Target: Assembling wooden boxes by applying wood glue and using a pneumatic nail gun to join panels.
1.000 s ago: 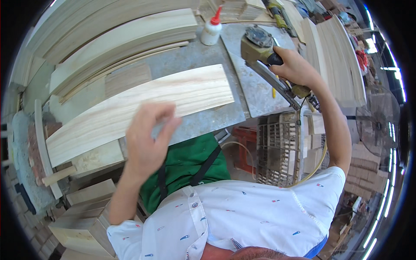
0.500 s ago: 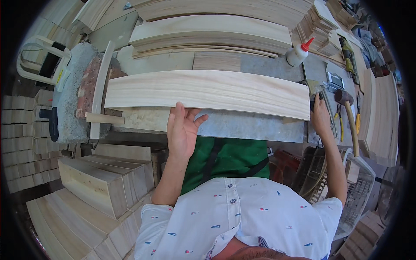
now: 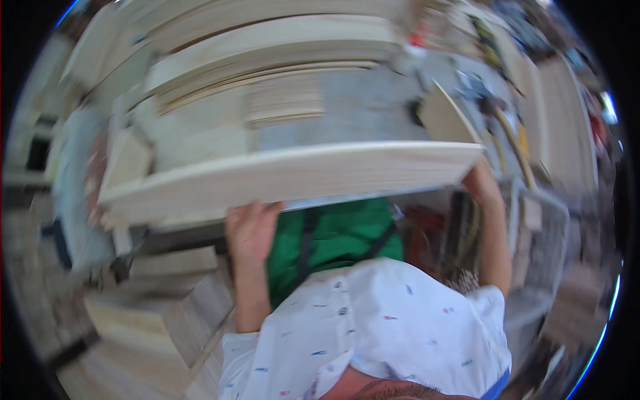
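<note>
A long pale wooden board (image 3: pixel 300 175) stands across the near side of the workbench, slightly tilted. It has a short end board (image 3: pixel 448 115) at its right and another short end board (image 3: pixel 131 157) at its left, together a three-sided wooden frame. My right hand (image 3: pixel 481 183) grips the right corner of this frame, its fingers partly hidden behind the wood. At the near lower edge, left of the middle, my left hand (image 3: pixel 252 230) holds the long board with bent fingers. Motion blurs the picture.
Stacked long boards (image 3: pixel 273 50) lie at the back, with a small stack of short boards (image 3: pixel 285 100) before them. A mallet (image 3: pixel 513 143) and a red-tipped bottle (image 3: pixel 415 50) are to the right. Wooden boxes (image 3: pixel 153 313) stand lower left, a plastic crate (image 3: pixel 557 233) lower right.
The wooden frame has turned and come nearer, showing its end boards behind the long one. My right hand has left the tools' side for the frame's right corner. The whole view has shifted.
</note>
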The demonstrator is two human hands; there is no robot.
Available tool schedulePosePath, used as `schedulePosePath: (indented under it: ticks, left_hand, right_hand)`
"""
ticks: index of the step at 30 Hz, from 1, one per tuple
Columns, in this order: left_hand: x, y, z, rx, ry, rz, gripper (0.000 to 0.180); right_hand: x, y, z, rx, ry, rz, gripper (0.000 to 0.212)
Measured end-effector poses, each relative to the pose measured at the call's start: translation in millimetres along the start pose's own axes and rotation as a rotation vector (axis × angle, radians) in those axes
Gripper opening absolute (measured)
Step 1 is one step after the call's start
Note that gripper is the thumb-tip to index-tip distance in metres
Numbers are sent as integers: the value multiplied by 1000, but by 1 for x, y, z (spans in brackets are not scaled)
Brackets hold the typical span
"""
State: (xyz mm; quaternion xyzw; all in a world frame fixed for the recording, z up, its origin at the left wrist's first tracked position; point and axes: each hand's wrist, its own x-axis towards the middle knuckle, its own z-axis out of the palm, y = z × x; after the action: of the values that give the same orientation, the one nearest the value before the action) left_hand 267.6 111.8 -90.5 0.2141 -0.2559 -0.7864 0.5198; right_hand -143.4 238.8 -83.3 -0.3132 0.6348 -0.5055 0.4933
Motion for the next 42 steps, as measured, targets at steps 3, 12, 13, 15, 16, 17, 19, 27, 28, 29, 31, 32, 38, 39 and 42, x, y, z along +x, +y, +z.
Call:
schedulePosePath:
  ticks: [3, 12, 13, 15, 16, 17, 19, 27, 28, 29, 31, 32, 38, 39, 42]
  left_hand:
    - [15, -11, -40, -6, -274, 22, 4]
    - [38, -45, -61, -102, -258, -83, 25]
    - [36, -44, -59, 6, -60, -89, 31]
    - [35, -50, -76, -23, -33, -141, 41]
    - [29, -51, -71, -55, 152, -215, 38]
    - [21, -52, -65, -90, 340, -287, 35]
    - [0, -49, -49, 131, 5, -450, 32]
    - [-38, 5, -18, 756, 31, -362, 28]
    - [-37, 13, -18, 802, 84, -304, 28]
    - [-35, 21, -18, 846, 134, -243, 28]
    - [-35, 32, -25, 856, 164, -179, 25]
    - [-34, 34, -30, 852, 170, -160, 23]
    - [-32, 21, -35, 859, 221, -215, 7]
    - [-31, 16, -32, 851, 235, -191, 7]
    - [-47, 10, -24, 923, 251, -303, 4]
  right_hand:
    - [-9, -43, 35, 106, -229, -122, 71]
    - [-22, -57, 32, -110, -197, -181, 91]
    - [-19, -55, 34, -103, -186, -166, 90]
    - [-9, -47, 36, -91, -185, -144, 89]
    - [-5, -42, 33, -82, -166, -166, 87]
    - [0, -38, 30, -73, -149, -187, 84]
    - [6, -35, 25, -159, -159, -129, 82]
    - [14, -6, 8, -518, -198, 153, 73]
    - [9, -5, 8, -520, -185, 41, 67]
    - [6, -6, 5, -522, -168, -74, 61]
    - [6, -22, 0, -427, -68, -84, 55]
    - [5, -33, -4, -326, 18, -81, 49]
    - [108, -66, -17, -501, 185, -360, 56]
    - [136, -63, -23, -506, 166, -381, 56]
    - [214, -33, -25, -682, 194, -335, 69]
